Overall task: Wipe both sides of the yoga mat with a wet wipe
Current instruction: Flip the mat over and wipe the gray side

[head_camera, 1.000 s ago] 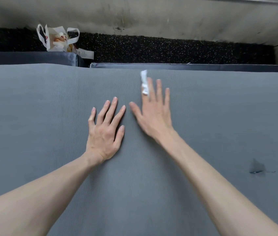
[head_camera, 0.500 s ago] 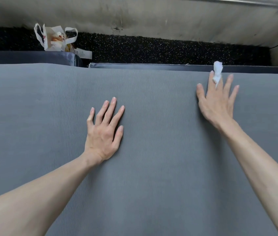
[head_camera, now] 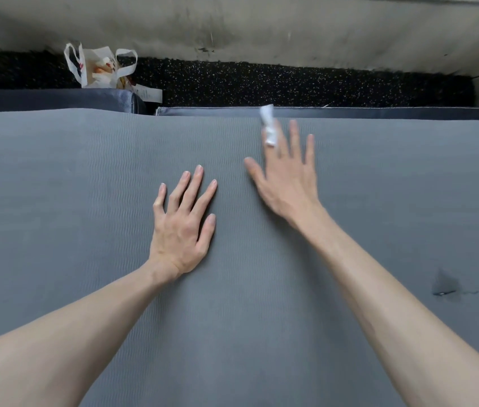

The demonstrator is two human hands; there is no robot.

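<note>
Near the yoga mat's (head_camera: 85, 201) far edge, our flat right hand (head_camera: 286, 180) presses the wet wipe (head_camera: 268, 124) down to scrub, while our spread left hand (head_camera: 184, 224) steadies the mat.

The mat (head_camera: 85, 201) is grey with a fine wavy ribbed texture, lying flat and filling the frame from its far edge in the upper part downward; dark scuffs mark its lower right. The wipe (head_camera: 268, 124) is white, crumpled, upper centre-right at that edge.
</note>
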